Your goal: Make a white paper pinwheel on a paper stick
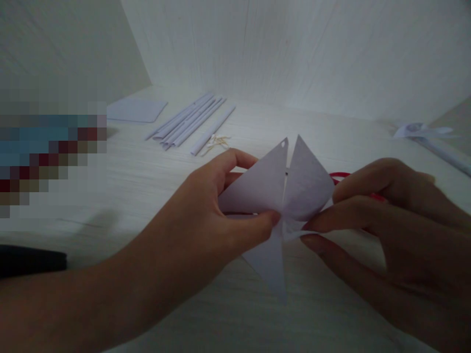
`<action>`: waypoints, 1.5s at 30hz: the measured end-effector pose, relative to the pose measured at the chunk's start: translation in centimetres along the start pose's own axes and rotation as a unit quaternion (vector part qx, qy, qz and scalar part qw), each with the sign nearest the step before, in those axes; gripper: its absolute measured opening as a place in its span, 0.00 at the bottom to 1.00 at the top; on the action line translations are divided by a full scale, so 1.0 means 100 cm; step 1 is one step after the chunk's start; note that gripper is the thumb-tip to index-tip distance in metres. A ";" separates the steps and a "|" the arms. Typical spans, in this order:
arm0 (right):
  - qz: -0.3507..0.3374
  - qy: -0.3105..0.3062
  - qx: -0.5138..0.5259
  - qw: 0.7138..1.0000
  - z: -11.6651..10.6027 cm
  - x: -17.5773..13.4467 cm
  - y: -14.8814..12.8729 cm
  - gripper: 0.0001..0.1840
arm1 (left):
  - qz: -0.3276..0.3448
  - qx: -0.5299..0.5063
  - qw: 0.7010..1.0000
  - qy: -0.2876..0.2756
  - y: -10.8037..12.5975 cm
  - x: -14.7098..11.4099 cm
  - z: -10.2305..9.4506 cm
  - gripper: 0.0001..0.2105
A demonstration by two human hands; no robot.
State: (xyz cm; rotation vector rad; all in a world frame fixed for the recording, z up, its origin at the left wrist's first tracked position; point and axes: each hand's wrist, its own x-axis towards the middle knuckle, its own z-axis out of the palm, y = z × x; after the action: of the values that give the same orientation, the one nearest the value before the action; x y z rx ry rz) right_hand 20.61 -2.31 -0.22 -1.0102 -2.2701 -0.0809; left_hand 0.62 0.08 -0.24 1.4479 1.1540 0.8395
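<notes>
A white square of paper (253, 184), slit toward its middle from the corners, is held up between my hands like a pinwheel blank. My left hand (221, 215) grips it from the left, thumb pressed near the centre and fingers behind. One corner has a small punched hole near its tip. My right hand (368, 220) pinches a curled flap of the paper at the lower right between thumb and fingers. Partly hidden behind the right hand is a red looped handle (340, 175); the rest of that object is covered.
Several rolled paper tubes (189, 120) lie at the back, with cotton swabs (218, 142) beside them. A flat paper stack (137, 109) rests farther left. At right lies a paper pinwheel (414, 130) on a rolled stick. A black object (31, 261) juts in at the left edge.
</notes>
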 end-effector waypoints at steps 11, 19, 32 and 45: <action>-0.005 0.014 -0.007 1.000 -0.001 0.002 -0.003 0.04 | 0.014 0.024 1.000 0.001 -0.002 -0.001 0.002 0.12; 0.025 0.026 -0.009 0.999 0.004 -0.002 -0.006 0.10 | 0.009 0.035 0.999 0.007 0.000 0.001 -0.001 0.12; 0.031 0.024 -0.042 0.998 0.011 -0.008 -0.002 0.09 | -0.014 -0.005 1.000 -0.013 -0.001 0.001 0.001 0.11; 0.023 0.066 -0.040 0.997 0.011 -0.016 -0.006 0.09 | -0.068 -0.112 0.991 -0.031 0.005 0.005 0.002 0.10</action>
State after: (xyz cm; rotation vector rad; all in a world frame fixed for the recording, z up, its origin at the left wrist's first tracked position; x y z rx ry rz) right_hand 20.38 -3.46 -1.84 -1.0659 -2.1384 -0.2140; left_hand 1.03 0.50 0.20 1.1912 1.0625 0.7962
